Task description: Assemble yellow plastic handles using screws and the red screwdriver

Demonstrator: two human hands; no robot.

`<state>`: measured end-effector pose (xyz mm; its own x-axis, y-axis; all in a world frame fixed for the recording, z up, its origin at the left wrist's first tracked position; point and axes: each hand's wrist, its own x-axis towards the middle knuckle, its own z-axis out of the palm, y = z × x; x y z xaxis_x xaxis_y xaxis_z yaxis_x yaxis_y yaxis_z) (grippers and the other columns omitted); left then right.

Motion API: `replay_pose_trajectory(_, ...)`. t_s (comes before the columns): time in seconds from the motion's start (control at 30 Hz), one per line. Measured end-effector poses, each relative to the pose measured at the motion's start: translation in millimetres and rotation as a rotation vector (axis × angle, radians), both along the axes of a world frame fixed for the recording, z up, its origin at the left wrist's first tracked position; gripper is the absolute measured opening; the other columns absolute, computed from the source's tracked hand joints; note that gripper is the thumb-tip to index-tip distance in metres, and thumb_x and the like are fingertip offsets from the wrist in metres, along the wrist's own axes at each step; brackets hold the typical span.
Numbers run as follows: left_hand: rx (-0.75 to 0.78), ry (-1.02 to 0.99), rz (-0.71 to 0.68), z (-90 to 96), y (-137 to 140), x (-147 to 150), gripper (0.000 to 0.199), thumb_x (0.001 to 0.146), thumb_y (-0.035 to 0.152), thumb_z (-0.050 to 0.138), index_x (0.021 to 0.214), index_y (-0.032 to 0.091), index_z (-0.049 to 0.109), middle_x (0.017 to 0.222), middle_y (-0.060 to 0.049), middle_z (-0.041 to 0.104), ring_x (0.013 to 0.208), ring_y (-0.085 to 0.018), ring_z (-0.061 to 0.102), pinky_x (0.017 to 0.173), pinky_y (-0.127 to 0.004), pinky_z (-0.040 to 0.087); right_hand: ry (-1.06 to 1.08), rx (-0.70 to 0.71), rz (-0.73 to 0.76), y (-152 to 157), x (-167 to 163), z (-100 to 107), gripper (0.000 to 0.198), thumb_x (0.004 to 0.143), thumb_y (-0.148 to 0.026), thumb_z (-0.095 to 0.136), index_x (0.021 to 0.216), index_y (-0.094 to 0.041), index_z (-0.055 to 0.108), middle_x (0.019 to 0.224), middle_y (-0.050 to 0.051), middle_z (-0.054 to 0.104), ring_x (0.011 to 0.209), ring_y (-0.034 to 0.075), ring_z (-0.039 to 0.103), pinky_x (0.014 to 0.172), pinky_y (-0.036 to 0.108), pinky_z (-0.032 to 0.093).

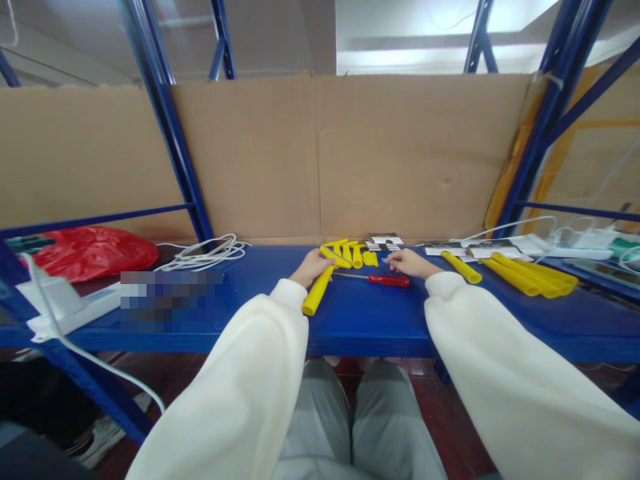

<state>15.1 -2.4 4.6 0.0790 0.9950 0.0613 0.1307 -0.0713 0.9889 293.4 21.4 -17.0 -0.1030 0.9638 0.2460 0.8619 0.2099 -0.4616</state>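
My left hand (311, 267) is closed around a yellow T-shaped plastic tool (320, 289), whose thick round handle points toward me. My right hand (406, 261) hovers or rests low at the table's back half, with thumb and fingers pinched together; something tiny may be between them, too small to name. Between the hands lies a screwdriver (388, 281) with a red handle, its shaft pointing left toward the yellow tool. Behind it sit several more yellow T-shaped tools (357, 256) and a few small flat yellow pieces (371, 259).
Several yellow tube handles (525, 275) lie at the right, near printed cards (495, 248). More cards (385, 240) lie at the back. Left are a coiled white cable (215, 252), a red plastic bag (100, 253) and a power strip (85, 317). Cardboard (350, 160) and blue posts (173, 133) bound the blue table (370, 333).
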Motion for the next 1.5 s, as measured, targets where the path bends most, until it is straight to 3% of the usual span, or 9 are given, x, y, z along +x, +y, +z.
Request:
replay_pose_trajectory(0.13, 0.038, 0.007, 0.019, 1.9, 2.3, -2.0, 0.014, 0.077, 0.001, 0.064, 0.081, 0.014, 0.062, 0.063, -0.002, 0.066, 0.050, -0.015, 0.060, 0.052, -0.026, 0.051, 0.022, 0.000, 0.020, 1.0, 1.3, -0.4, 0.028, 0.083, -0.011, 0.056, 0.097, -0.017, 0.080, 0.077, 0.004, 0.078, 0.067, 0.013, 0.070, 0.071, 0.021, 0.057)
replay_pose_trajectory(0.33, 0.191, 0.016, 0.266, -0.5, 17.3, -14.8, 0.018, 0.078, 0.002, 0.062, 0.076, 0.019, 0.055, 0.060, 0.002, 0.058, 0.047, -0.014, 0.056, 0.051, -0.023, 0.045, 0.076, -0.010, 0.028, -2.6, -3.2, 0.7, 0.026, 0.093, -0.027, 0.056, 0.081, -0.016, 0.076, 0.076, 0.006, 0.076, 0.061, 0.014, 0.066, 0.066, 0.024, 0.055)
replay_pose_trajectory(0.5, 0.189, 0.087, 0.479, -5.6, 27.6, -26.1, 0.038, 0.064, -0.001, 0.074, 0.076, 0.023, 0.047, 0.075, -0.002, 0.064, 0.088, -0.024, 0.070, 0.070, -0.025, 0.049, 0.127, -0.003, 0.023, -4.4, -5.3, 0.9, 0.036, 0.097, -0.040, 0.053, 0.080, -0.015, 0.074, 0.075, 0.007, 0.075, 0.060, 0.013, 0.064, 0.067, 0.024, 0.053)
replay_pose_trajectory(0.7, 0.135, 0.102, 0.371, -13.6, 35.9, -24.9, 0.043, 0.060, 0.000, 0.077, 0.085, 0.022, 0.051, 0.094, -0.006, 0.071, 0.101, -0.025, 0.071, 0.078, -0.026, 0.052, 0.055, -0.001, 0.083, -13.3, -10.3, 7.0, 0.053, 0.088, -0.065, 0.057, 0.074, -0.016, 0.072, 0.075, 0.006, 0.074, 0.064, 0.016, 0.062, 0.064, 0.026, 0.048)
replay_pose_trajectory(0.87, 0.162, 0.445, 0.349, -14.9, 34.0, -22.9, 0.035, 0.077, 0.005, 0.069, 0.107, 0.017, 0.057, 0.113, -0.015, 0.072, 0.108, -0.027, 0.070, 0.087, -0.031, 0.053, -0.042, -0.090, 0.192, -32.3, -17.4, 18.1, 0.065, 0.073, -0.080, 0.060, 0.078, -0.018, 0.077, 0.078, 0.006, 0.074, 0.076, 0.022, 0.065, 0.069, 0.030, 0.048)
replay_pose_trajectory(1.0, 0.168, 0.537, 0.314, -17.3, 35.6, -23.8, 0.039, 0.087, 0.010, 0.063, 0.125, 0.013, 0.054, 0.125, -0.019, 0.069, 0.106, -0.027, 0.072, 0.085, -0.032, 0.054, -0.022, -0.207, 0.256, -39.2, -21.4, 22.1, 0.059, 0.061, -0.074, 0.075, 0.087, -0.021, 0.079, 0.096, 0.007, 0.076, 0.091, 0.026, 0.067, 0.079, 0.032, 0.050)
replay_pose_trajectory(1.1, 0.188, 0.541, 0.335, -20.2, 40.4, -25.6, 0.042, 0.086, 0.011, 0.066, 0.126, 0.014, 0.057, 0.124, -0.017, 0.071, 0.105, -0.026, 0.073, 0.085, -0.031, 0.055, -0.048, -0.201, 0.261, -36.4, -22.0, 19.9, 0.054, 0.058, -0.066, 0.080, 0.088, -0.020, 0.077, 0.099, 0.008, 0.075, 0.093, 0.027, 0.066, 0.080, 0.033, 0.050)
replay_pose_trajectory(1.23, 0.196, 0.489, 0.359, -22.0, 44.7, -26.7, 0.042, 0.082, 0.010, 0.069, 0.123, 0.015, 0.062, 0.120, -0.014, 0.073, 0.102, -0.026, 0.074, 0.083, -0.030, 0.056, -0.106, -0.158, 0.215, -31.6, -18.7, 15.4, 0.046, 0.066, -0.062, 0.077, 0.088, -0.021, 0.074, 0.098, 0.008, 0.073, 0.092, 0.026, 0.066, 0.078, 0.033, 0.050)
replay_pose_trajectory(1.5, 0.082, 0.257, 0.352, -15.5, 34.9, -22.2, 0.051, 0.079, 0.002, 0.067, 0.128, 0.012, 0.060, 0.109, -0.012, 0.075, 0.068, -0.018, 0.074, 0.057, -0.023, 0.052, -0.230, -0.074, 0.137, -30.3, -17.7, 10.7, 0.013, 0.082, -0.034, 0.070, 0.084, -0.021, 0.069, 0.090, 0.006, 0.073, 0.082, 0.021, 0.067, 0.071, 0.029, 0.049)
